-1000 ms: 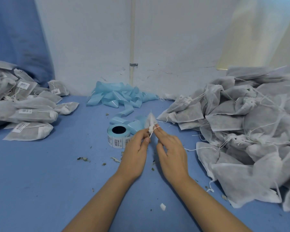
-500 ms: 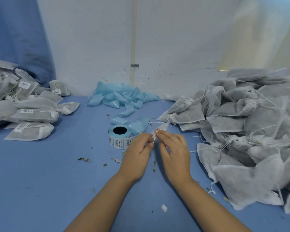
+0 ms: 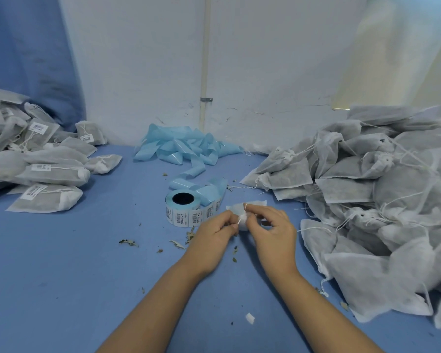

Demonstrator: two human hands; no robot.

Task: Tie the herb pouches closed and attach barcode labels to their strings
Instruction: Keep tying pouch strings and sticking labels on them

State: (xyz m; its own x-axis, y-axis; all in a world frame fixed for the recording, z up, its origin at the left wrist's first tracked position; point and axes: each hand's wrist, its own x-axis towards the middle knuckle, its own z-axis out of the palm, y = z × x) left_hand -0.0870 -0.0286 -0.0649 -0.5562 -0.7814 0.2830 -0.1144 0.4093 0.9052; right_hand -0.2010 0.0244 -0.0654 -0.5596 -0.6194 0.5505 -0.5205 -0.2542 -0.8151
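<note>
Both hands meet at table centre, just in front of the label roll [image 3: 182, 207]. Left hand [image 3: 214, 235] and right hand [image 3: 273, 233] both pinch the neck of one pouch [image 3: 242, 212], fingertips curled onto its white string [image 3: 243, 217]; the pouch's top flares out behind the fingers, its body mostly hidden under the hands. Unlabelled pouches [image 3: 367, 200] heaped at right, strings trailing loose. Labelled pouches [image 3: 41, 171] stacked at left. Spent blue backing tape [image 3: 186, 149] piled at the wall behind the roll. Dried herb bits [image 3: 129, 242] scattered on the blue table [image 3: 74, 276].
</note>
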